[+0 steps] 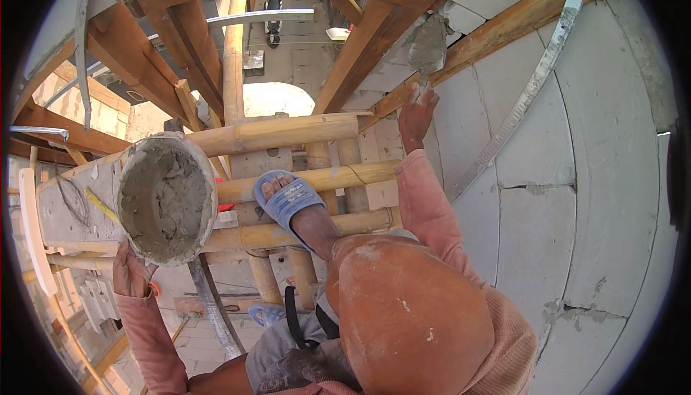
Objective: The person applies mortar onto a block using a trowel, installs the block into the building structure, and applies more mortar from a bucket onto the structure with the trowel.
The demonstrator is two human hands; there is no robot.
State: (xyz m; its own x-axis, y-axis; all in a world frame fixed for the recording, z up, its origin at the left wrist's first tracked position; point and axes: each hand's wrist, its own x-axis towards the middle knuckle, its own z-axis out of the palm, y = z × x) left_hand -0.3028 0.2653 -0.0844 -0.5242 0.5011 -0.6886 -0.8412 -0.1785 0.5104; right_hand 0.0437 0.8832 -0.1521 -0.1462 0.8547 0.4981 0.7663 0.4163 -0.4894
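A round bucket (171,200) of wet grey mortar stands at the left of the bamboo scaffold. Its near rim is gripped by my left hand (134,270), with the fingers partly hidden against the bucket's side. My right hand (417,113) reaches far forward, closed around the handle of a trowel (429,43). Mortar coats the trowel's blade, which is close to the wall's top corner beside a wooden beam (475,53). Most of the handle is hidden in my fist.
Pale block wall (536,233) rises on the right, with a metal strip (518,110) slanting across it. Bamboo poles (288,134) form the platform, and a blue sandal (291,197) rests on them. Wooden rafters (188,46) fan out ahead. Ground shows far below through the gaps.
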